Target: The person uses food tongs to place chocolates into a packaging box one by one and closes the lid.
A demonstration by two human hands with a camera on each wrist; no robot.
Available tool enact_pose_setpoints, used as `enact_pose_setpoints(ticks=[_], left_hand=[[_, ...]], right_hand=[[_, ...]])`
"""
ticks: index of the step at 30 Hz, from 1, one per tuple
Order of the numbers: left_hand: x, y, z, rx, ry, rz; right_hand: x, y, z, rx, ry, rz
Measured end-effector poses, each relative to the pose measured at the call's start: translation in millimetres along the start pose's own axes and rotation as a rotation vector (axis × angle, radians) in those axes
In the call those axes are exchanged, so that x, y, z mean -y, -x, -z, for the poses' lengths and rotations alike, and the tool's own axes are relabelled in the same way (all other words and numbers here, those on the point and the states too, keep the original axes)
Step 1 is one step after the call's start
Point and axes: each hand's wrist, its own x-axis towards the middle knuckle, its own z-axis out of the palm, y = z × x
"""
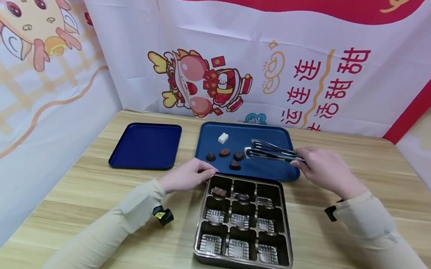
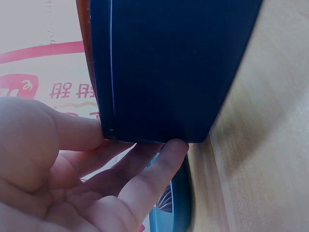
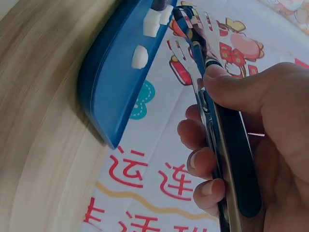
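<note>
Pale wooden table (image 1: 325, 246) bears the blue tray (image 1: 274, 170); there a white piece (image 1: 247, 150) lies beside parted tongs (image 3: 236, 164), contact unclear. The right hand (image 1: 325, 170) clasps them; the left hand (image 1: 188, 175) holds the divided pan (image 1: 242, 264). Squeezing lightly should serve.

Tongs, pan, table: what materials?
Tongs: metal, likely stainless, with bright polished reflections; the dark, smooth grip may be plastic.
Pan: coated metal or glossy plastic, can't tell; dark with shiny rim highlights.
Table: wood or wood-look laminate; pale grain, satin finish.
</note>
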Motion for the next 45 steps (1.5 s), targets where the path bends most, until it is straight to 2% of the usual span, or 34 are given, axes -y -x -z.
enact_pose_setpoints(ticks=[8, 14, 27, 35, 45], left_hand=[[-0.4, -0.8, -0.4, 0.004, 0.008, -0.007], [2.2, -2.3, 0.4, 0.001, -0.006, -0.008], [4.1, -2.2, 0.2, 0.008, 0.0, -0.025], [1.9, 1.2, 2.6, -0.003, -0.002, 0.0], [1.1, 0.0, 0.5, -0.001, 0.015, -0.006]], right_hand=[[16.0, -19.4, 2.1, 0.07, 0.005, 0.019], [20.3, -33.7, 2.0, 0.12, 0.013, 0.016], [21.8, -43.0, -3.3, 0.182, -0.045, 0.012], [24.0, -51.0, -8.7, 0.172, -0.043, 0.038], [27.6, -47.7, -9.4, 0.12, -0.02, 0.071]])
